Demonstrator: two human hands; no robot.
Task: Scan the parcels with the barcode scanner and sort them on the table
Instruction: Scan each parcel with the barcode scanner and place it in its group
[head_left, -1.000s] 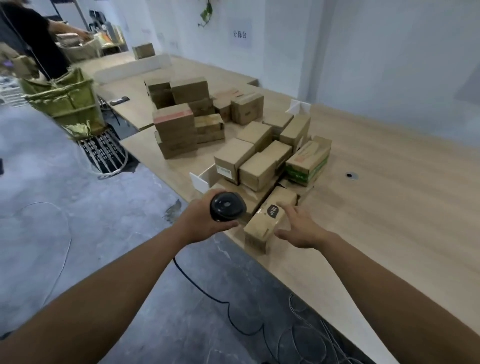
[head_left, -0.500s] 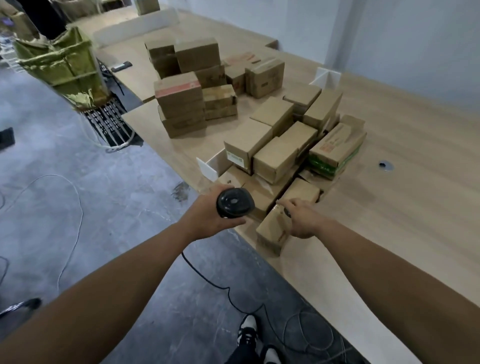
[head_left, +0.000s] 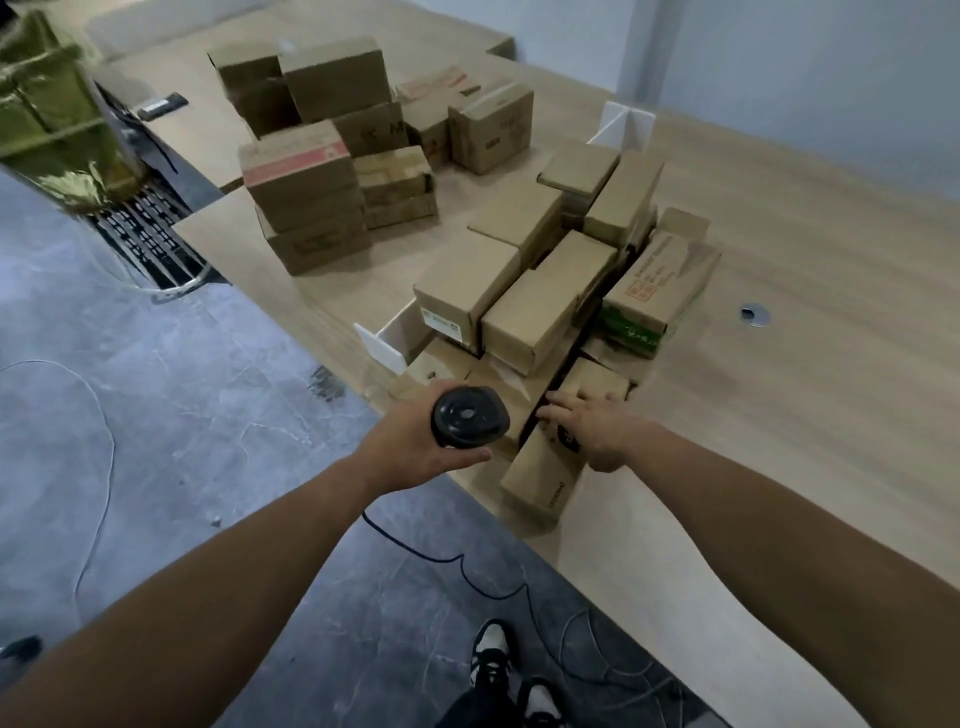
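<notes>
My left hand (head_left: 415, 441) grips a black barcode scanner (head_left: 470, 418) over the table's near edge. My right hand (head_left: 592, 423) lies on top of a long cardboard parcel (head_left: 545, 478) at the table edge, fingers spread over it and thumb down its right side. Beyond it a pile of several cardboard parcels (head_left: 535, 306) sits between white dividers, one with green print (head_left: 654, 291) on the right. A second group of stacked parcels (head_left: 311, 202) stands farther back left.
The wooden table (head_left: 805, 415) stretches right and back. A white divider (head_left: 382, 340) stands at the pile's left, another (head_left: 626, 124) at the far end. A metal grommet (head_left: 753, 314) is set in the tabletop. A black cable (head_left: 441, 556) trails on the grey floor by my shoes (head_left: 498, 660).
The view has tipped down and closer to the table. My right hand has slid up along the long parcel and settled on its top; the scanner stays in my left hand.
</notes>
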